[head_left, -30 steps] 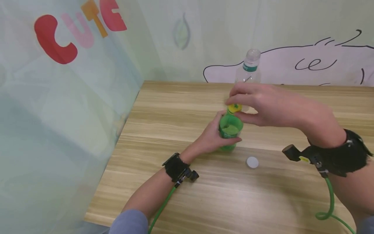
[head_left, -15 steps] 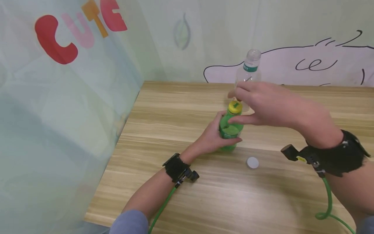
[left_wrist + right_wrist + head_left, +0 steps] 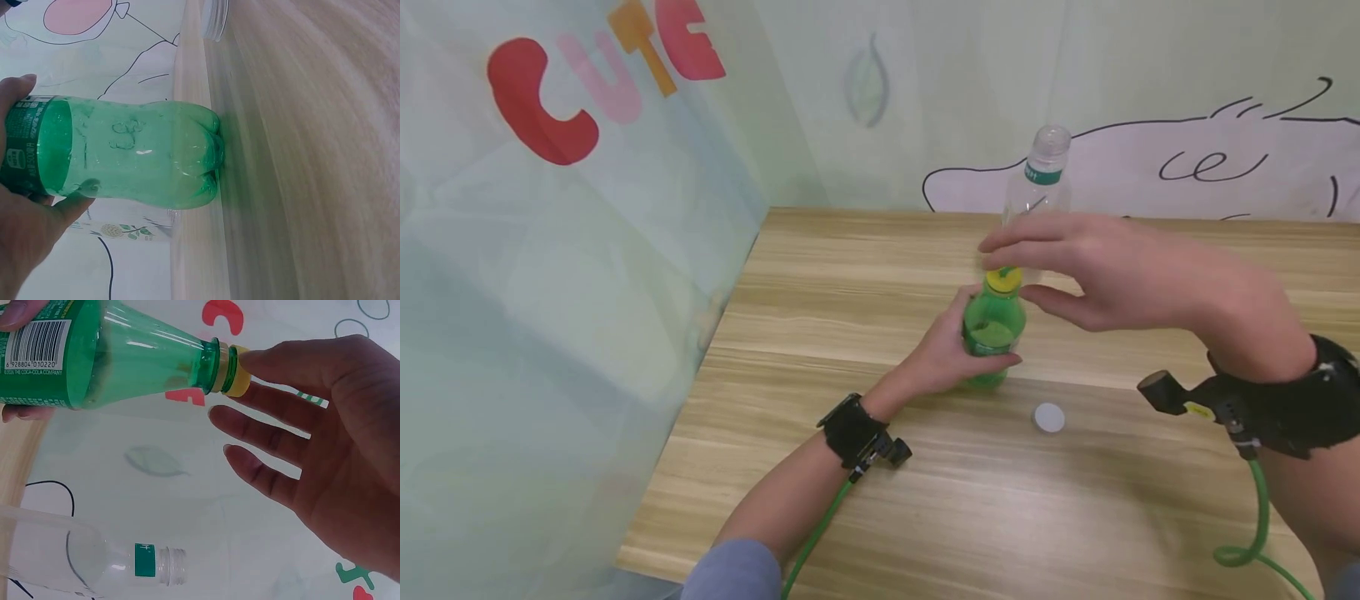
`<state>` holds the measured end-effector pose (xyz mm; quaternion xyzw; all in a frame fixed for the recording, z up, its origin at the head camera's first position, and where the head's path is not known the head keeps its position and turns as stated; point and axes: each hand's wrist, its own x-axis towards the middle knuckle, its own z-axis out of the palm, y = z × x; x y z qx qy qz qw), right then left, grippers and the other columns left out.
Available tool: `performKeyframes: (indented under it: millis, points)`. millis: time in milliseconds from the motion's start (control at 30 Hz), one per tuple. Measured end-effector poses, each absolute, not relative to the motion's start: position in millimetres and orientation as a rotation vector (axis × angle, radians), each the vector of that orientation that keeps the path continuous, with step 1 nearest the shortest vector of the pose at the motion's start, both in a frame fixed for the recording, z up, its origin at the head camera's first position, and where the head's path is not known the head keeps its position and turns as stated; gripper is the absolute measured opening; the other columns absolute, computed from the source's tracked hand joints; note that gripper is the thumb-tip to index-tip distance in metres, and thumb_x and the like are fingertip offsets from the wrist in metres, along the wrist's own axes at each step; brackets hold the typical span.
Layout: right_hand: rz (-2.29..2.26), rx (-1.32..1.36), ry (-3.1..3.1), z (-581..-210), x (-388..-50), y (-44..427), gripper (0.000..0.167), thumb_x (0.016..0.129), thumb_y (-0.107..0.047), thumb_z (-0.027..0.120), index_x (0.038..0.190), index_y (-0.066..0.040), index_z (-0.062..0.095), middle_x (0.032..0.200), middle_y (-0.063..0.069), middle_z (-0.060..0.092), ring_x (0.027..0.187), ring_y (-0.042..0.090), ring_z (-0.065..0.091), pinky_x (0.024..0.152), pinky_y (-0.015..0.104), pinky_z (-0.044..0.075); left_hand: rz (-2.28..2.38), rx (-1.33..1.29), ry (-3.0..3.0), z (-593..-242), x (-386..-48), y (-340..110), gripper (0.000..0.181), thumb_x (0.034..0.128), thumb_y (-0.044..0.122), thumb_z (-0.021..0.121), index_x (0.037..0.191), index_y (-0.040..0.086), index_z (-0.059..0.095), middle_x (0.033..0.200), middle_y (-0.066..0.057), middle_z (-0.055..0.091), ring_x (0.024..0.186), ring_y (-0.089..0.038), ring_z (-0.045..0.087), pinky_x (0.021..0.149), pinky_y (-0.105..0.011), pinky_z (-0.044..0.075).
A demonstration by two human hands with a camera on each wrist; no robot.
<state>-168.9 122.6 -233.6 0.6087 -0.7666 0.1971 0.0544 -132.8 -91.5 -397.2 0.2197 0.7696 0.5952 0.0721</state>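
One green bottle (image 3: 995,313), upright, its base apparently on the tabletop (image 3: 760,400), with the long axis vertical and the yellow cap (image 3: 1004,281) at the upper end of it. Left hand (image 3: 943,354) wraps the labelled middle from about 8 o'clock, thumb on the near side; grip looks firm. Right hand (image 3: 1108,273) is nearer the cap, meeting it from 3 o'clock, square across the bottle's axis. Thumb and forefinger lie on opposite sides of the cap, in what reads as a light pinch; other fingers spread away from it. How hard they press cannot be told. Key relation: cap on axis, directly above the left hand's hold. Clear bottle (image 3: 1038,187), uncapped, stands at 1 o'clock from the green one; white disc (image 3: 1048,417) lies at 5 o'clock, well apart from both hands.
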Motion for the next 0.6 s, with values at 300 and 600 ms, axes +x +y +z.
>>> performKeyframes:
  millis: [300,600]
  points:
    - [0.588,1.805,-2.308,-236,-167,117,0.038,0.083,0.003,0.081,0.119,-0.006,0.071,0.116,0.005,0.069,0.100,0.022,0.068,0.083,0.043,0.060,1.800,0.660,2.298,-400,-134,-92,0.079,0.0851,0.010,0.084,0.147,0.011,0.035,0.128,-0.010,0.061,0.113,-0.016,0.059,0.101,-0.027,0.051]
    - [0.539,1.654,-2.330,-241,-167,111,0.029,0.082,-0.010,0.086,0.106,-0.006,0.070,0.096,0.000,0.068,0.078,0.014,0.064,0.064,0.035,0.056,1.788,0.664,2.301,-400,-135,-92,0.080,0.0852,0.010,0.084,0.148,0.012,0.035,0.128,-0.009,0.061,0.114,-0.019,0.060,0.101,-0.028,0.052]
